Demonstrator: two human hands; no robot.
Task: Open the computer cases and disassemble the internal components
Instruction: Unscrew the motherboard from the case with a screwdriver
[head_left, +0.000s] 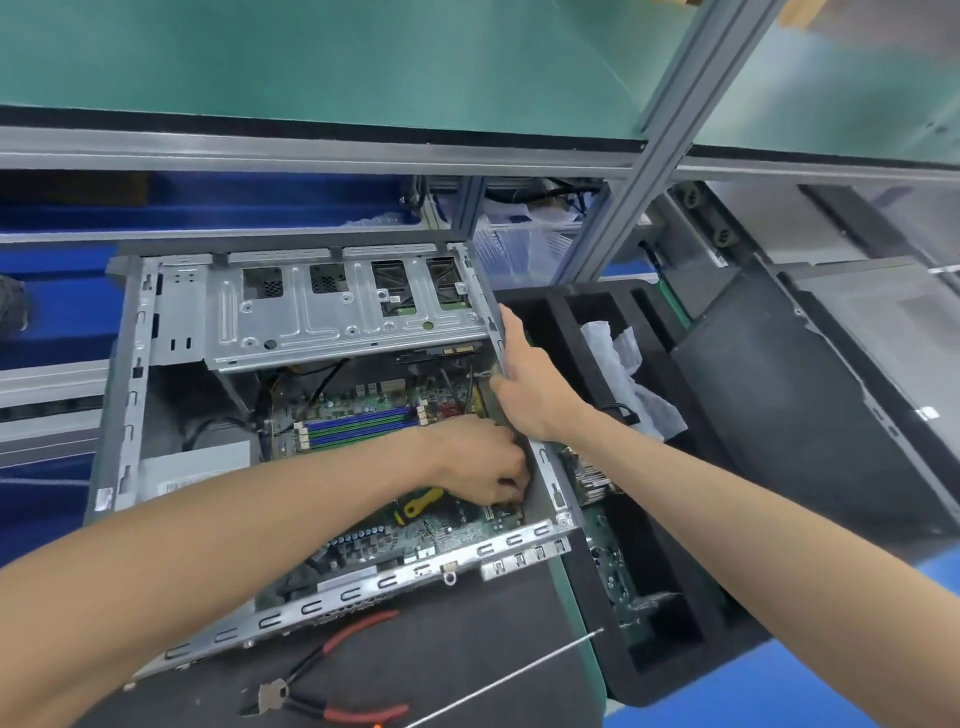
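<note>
An open grey computer case (130, 395) lies on its side in front of me, its green motherboard (441, 535) exposed. My left hand (483, 462) reaches down inside near the case's right wall, fingers curled around something small that I cannot make out. My right hand (524, 384) grips the case's right wall (545, 467) from above. A yellow-and-black screwdriver (418, 506) lies on the motherboard just below my left hand. Blue and green memory slots (358, 423) sit at the board's middle. A silver drive cage (332, 306) spans the far end of the case.
Red-handled pliers (332, 680) and a thin metal rod (504, 675) lie on the dark mat (467, 623) near me. Right of the case, a black foam tray (675, 649) holds removed circuit boards (613, 571) and a white bag (623, 364). A metal frame post (649, 156) rises behind.
</note>
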